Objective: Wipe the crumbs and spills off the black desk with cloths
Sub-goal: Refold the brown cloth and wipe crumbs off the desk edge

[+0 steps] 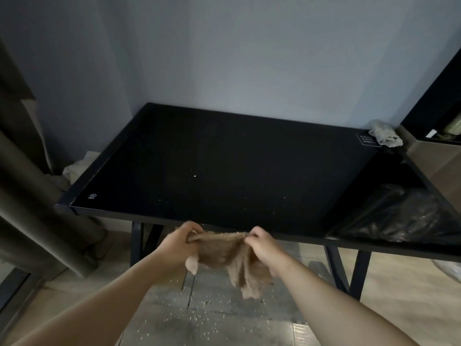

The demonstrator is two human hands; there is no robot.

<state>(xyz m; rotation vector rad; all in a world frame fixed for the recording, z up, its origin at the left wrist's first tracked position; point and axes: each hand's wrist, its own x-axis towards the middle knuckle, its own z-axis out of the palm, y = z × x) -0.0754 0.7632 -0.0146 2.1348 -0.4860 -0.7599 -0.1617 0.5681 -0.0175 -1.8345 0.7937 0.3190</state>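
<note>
The black desk [224,156] fills the middle of the head view, with a few pale crumbs [194,176] scattered on its top. Just in front of its near edge I hold a brown cloth [224,255] stretched between both hands, its lower part hanging toward the floor. My left hand [180,242] grips the cloth's left end. My right hand [262,243] pinches the right end. A second, grey cloth [384,134] lies crumpled at the desk's far right corner.
A black plastic bag [399,216] sits at the desk's right end. Crumbs [197,318] litter the floor below the hands. A dark curtain [30,183] hangs at left, a cabinet [434,151] stands at right, and the wall is behind.
</note>
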